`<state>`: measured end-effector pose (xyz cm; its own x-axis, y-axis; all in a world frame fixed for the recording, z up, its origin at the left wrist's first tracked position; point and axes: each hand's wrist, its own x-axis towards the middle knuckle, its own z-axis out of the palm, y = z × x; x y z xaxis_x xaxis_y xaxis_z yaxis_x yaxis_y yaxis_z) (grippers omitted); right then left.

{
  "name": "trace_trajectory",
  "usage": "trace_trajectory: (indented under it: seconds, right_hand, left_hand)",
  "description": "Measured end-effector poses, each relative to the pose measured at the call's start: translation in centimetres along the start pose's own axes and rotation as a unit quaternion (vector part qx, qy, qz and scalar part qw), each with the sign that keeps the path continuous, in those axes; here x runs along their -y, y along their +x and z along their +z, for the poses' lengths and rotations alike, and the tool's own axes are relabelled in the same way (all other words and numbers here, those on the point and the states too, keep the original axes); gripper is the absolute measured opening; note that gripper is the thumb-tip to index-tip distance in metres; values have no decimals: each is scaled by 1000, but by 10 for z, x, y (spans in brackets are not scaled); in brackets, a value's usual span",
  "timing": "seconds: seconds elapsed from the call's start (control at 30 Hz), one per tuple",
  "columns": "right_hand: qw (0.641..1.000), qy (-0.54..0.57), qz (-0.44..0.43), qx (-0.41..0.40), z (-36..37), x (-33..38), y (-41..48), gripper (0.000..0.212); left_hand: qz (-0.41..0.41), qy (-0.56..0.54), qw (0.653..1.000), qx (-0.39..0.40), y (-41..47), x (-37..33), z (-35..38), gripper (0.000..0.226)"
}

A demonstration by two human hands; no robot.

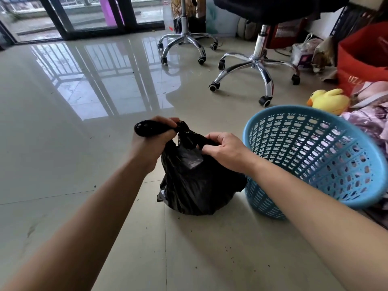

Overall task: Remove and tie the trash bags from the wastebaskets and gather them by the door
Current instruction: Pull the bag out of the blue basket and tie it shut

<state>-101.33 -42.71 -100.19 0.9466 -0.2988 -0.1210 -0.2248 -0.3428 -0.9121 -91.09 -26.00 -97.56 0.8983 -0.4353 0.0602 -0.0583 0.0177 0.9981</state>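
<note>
Glossy beige floor tiles [69,169] fill the room, mirroring the dark-framed glass doors [88,15] along the far wall, beyond which a wet balcony shows. Dark crumbs speckle the tiles near the bottom of the view. Toward the far right corner stand two swivel chairs on chrome star bases [255,66], with a red bag [361,57] and loose clutter by the right wall. A yellow plush duck [329,100] lies on the floor at the right edge, beside crumpled purple cloth [369,120].

Mid-floor sits a black trash bag [195,185], its bottom on the tiles and its right side touching a blue perforated wastebasket [315,156], which leans tilted with its mouth toward the camera and no liner in it. The left hand [153,137] is clenched round one twisted end of the bag's top, a black tail poking out past the fist. The right hand [224,150] pinches the other gathered end between curled fingers and thumb. Both forearms are bare.
</note>
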Motion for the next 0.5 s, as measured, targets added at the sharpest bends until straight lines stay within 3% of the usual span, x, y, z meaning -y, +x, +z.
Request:
trace_trajectory:
  seconds: [0.07, 0.2, 0.27, 0.33, 0.43, 0.5]
  right_hand:
    - [1000, -9, 6, 20, 3, -2, -3, 10]
    - [998, -6, 30, 55, 6, -2, -7, 15]
    - [995, 17, 49, 87, 2, 4, -10, 32]
    - [983, 108, 98, 107, -2, 9, -11, 49]
    - [978, 164, 110, 73, -3, 9, -1, 71]
    - [978, 181, 100, 37, 1, 14, 5, 71]
  left_hand:
    - [-46, -109, 993, 11, -3, 4, 7, 36]
    - [-106, -279, 954, 21, -1, 5, 9, 42]
    - [-120, -311, 943, 10, -2, 4, 10, 44]
    - [-128, -322, 938, 5, -3, 4, 12, 45]
    - [-126, -315, 941, 21, -5, 1, 14, 38]
    - [-119, -298, 947, 35, -5, -1, 14, 38]
